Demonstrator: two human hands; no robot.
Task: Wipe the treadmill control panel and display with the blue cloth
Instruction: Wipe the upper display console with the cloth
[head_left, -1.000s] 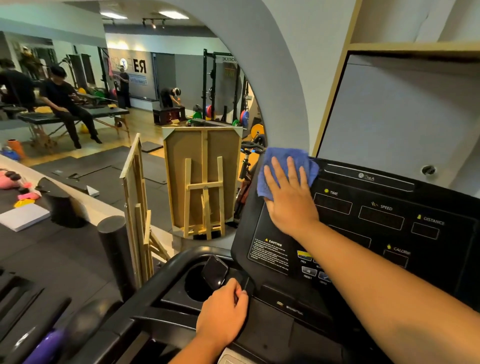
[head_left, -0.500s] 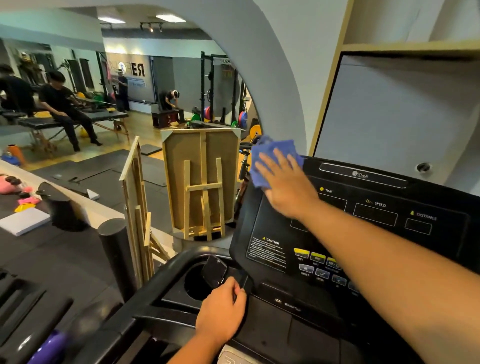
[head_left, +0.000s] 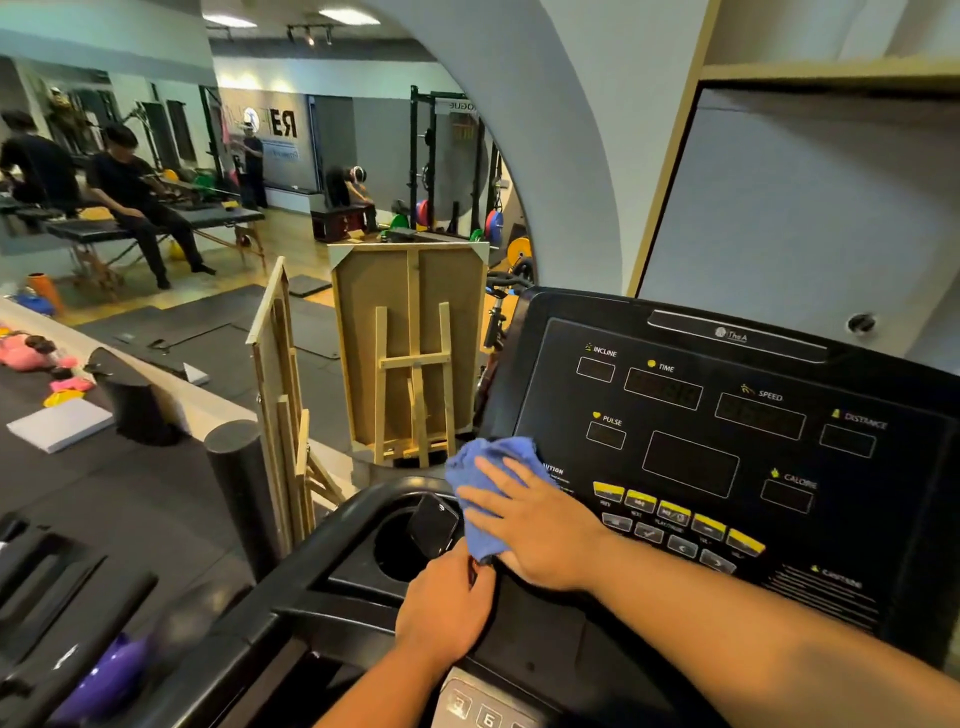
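The black treadmill control panel (head_left: 727, 441) fills the right half of the view, with dark displays labelled incline, time, speed, distance, pulse and calorie, and a row of yellow buttons (head_left: 675, 512). My right hand (head_left: 535, 525) lies flat with straight fingers on the blue cloth (head_left: 483, 467), pressing it against the panel's lower left corner. My left hand (head_left: 441, 608) is curled over the edge of the console just below the cloth, beside the cup holder (head_left: 400, 551).
A dark phone (head_left: 434, 525) stands in the cup holder. Wooden easels (head_left: 410, 353) stand just beyond the treadmill's front. Black foam rollers (head_left: 239, 493) and mats lie to the left. People sit on benches far back in the gym.
My right hand has slid the blue cloth down from the panel's upper left corner to its lower left corner. The left hand has stayed on the console edge.
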